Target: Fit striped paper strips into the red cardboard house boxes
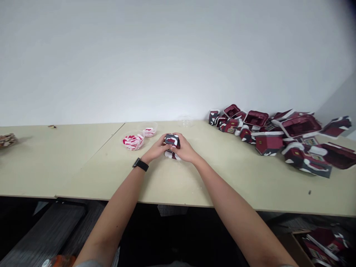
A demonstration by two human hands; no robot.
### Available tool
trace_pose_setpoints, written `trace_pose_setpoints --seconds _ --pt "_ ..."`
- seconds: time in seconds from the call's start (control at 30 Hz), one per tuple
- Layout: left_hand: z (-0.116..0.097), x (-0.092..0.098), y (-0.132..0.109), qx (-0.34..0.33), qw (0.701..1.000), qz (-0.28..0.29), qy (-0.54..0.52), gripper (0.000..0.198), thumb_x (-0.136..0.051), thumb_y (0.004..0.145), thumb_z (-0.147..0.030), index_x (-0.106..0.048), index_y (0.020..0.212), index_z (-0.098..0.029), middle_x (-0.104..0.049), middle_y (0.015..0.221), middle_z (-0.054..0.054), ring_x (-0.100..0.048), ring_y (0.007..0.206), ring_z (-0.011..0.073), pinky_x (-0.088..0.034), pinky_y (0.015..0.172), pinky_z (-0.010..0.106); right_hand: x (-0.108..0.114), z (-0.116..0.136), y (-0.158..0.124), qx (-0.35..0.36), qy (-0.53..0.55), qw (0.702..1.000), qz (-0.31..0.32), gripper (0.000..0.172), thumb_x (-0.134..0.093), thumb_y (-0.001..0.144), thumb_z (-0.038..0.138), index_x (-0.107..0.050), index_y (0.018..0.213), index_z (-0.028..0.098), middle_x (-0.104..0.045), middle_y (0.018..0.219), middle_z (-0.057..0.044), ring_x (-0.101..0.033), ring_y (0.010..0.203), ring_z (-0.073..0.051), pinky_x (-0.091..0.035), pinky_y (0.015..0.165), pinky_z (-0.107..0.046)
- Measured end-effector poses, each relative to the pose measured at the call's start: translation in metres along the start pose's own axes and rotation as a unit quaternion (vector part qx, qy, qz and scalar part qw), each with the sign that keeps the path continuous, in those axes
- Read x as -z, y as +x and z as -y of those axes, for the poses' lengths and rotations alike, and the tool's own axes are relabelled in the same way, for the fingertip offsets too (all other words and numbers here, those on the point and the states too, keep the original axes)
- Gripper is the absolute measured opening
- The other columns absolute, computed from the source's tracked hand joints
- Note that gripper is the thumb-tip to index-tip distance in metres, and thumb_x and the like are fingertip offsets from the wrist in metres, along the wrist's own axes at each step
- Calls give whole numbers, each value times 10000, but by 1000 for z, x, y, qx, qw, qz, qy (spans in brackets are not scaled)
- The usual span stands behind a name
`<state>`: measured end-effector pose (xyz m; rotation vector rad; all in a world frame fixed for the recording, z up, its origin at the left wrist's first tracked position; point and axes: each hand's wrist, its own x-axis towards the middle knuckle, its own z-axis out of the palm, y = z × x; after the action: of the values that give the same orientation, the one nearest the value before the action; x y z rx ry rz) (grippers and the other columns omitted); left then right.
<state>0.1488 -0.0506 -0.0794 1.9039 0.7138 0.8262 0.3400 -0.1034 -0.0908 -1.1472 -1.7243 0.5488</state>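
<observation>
Between my two hands, near the middle of the table (172,181), is a small house-shaped box (172,141) in dark red and dark grey with white snow-like patches. My left hand (156,149) is wrapped round its left side. From the right, my right hand (185,149) grips it, the thumb on the front. The fingers behind the box are partly hidden. Just left of my left hand stands a clear bowl (133,141) of red-and-white striped pieces, too small to name. Behind it sits a smaller clear bowl (149,131) with similar pieces.
A clear, round lid or bowl (185,121) lies behind my hands. Similar house-shaped pieces (268,142), several open and hollow, are heaped along the right. More lie in a cardboard box (299,241) below the table's right edge. A brown-white object (7,139) lies far left.
</observation>
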Motion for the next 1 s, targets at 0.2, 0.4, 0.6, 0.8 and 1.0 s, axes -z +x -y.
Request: trace_pose_setpoints --seconds 0.2,0.4,0.6,0.8,1.0 --pt "-2 -1 -1 1 1000 -3 6 593 -661 910 -386 -524 1463 -222 -655 1345 96 -606 1239 290 -465 1090 439 0 -1 0 5 5 1000 -3 600 -665 863 240 -473 1431 234 -582 1423 -116 -563 1317 -274 -456 1151 -496" --pt "-7 -2 -3 1 1000 -7 18 607 -645 908 -378 -527 1477 -202 -663 1337 110 -596 1250 304 -460 1103 458 -1 -2 1 11 4 1000 -5 587 -663 865 233 -475 1421 231 -584 1416 -118 -569 1309 -280 -458 1148 -500" --pt "-13 -1 -4 7 1000 5 9 634 -705 890 -415 -522 1463 -213 -656 1329 107 -613 1223 304 -484 1069 452 0 -2 0 23 2 1000 -3 629 -692 835 215 -472 1424 237 -586 1417 -113 -571 1306 -283 -469 1136 -494" --pt "-14 1 -5 -6 999 27 21 745 -765 877 -461 -469 1516 -216 -610 1427 133 -604 1250 313 -482 1077 452 -1 -3 1 29 9 1000 -4 666 -728 812 218 -468 1425 234 -586 1424 -117 -584 1289 -286 -482 1120 -485" --pt "-4 5 -4 -30 998 41 45 858 -761 876 -577 -415 1569 -207 -566 1500 163 -589 1289 331 -476 1107 468 -1 -3 0 41 21 999 4 674 -713 813 199 -453 1434 237 -571 1452 -122 -572 1315 -288 -467 1143 -496"
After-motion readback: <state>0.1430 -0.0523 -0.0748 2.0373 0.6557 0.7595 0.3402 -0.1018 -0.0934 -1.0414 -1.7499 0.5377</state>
